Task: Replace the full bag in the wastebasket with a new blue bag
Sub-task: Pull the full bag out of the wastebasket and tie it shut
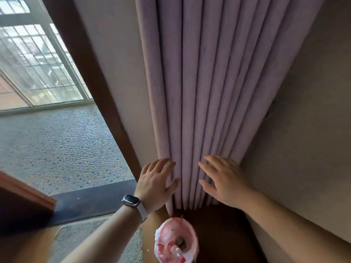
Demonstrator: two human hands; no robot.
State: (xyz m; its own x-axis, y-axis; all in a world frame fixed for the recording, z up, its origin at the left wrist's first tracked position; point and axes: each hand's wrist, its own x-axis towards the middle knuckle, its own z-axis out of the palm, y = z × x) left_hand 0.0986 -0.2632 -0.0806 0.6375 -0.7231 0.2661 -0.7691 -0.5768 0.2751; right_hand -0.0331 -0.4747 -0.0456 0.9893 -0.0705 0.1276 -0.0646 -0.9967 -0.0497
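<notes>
The wastebasket (176, 240) stands on the floor at the bottom centre, lined with a pink-and-white bag (165, 232). A plastic bottle with a red cap (175, 250) and other rubbish lie inside. My left hand (157, 184), with a smartwatch on the wrist, hovers above and behind the basket, fingers spread, next to the curtain folds. My right hand (225, 181) is held out to the right of it, fingers apart, against the curtain's lower edge. Neither hand holds anything. No blue bag is in view.
A lilac pleated curtain (199, 82) hangs straight ahead, its hem just behind the basket. A beige wall (303, 130) runs along the right. A dark wooden door frame (98, 92) and dark threshold (85, 202) lead to a pebbled balcony floor (57, 145) on the left.
</notes>
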